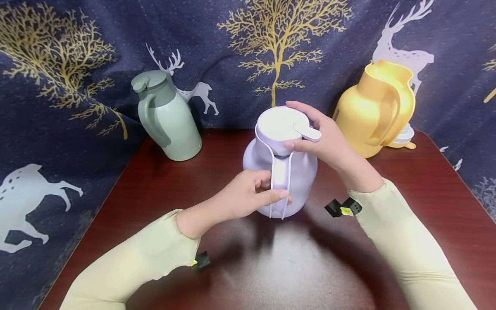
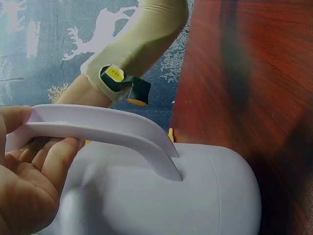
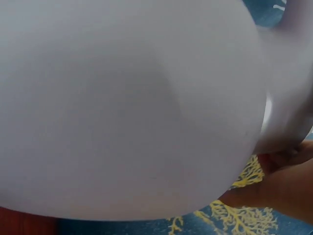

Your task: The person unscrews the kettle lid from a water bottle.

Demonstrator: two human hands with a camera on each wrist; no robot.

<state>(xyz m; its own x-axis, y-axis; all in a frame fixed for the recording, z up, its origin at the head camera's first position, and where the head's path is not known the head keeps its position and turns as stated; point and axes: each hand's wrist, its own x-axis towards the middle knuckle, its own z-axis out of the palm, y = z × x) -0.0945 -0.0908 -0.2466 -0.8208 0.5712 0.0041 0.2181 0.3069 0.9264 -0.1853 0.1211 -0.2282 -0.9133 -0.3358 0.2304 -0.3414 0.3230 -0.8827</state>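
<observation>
One lilac jug [image 1: 306, 181] is near, left of the yellow jug [image 1: 358, 118], your left hand [image 1: 248, 196] clamped on its handle [image 1: 280, 170] and right hand [image 1: 327, 140] gripping its lid [image 1: 277, 121], apparently adjusting it, so the next move likely wants that handle steady.

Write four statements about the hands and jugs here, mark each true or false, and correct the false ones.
The green thermal jug stands to the left of the lilac thermal jug. True.
The right hand touches the green thermal jug. False: the right hand holds the lid of the lilac thermal jug.
The left hand grips the handle. True.
The yellow thermal jug has its top covered. False: the yellow thermal jug is open on top.
</observation>
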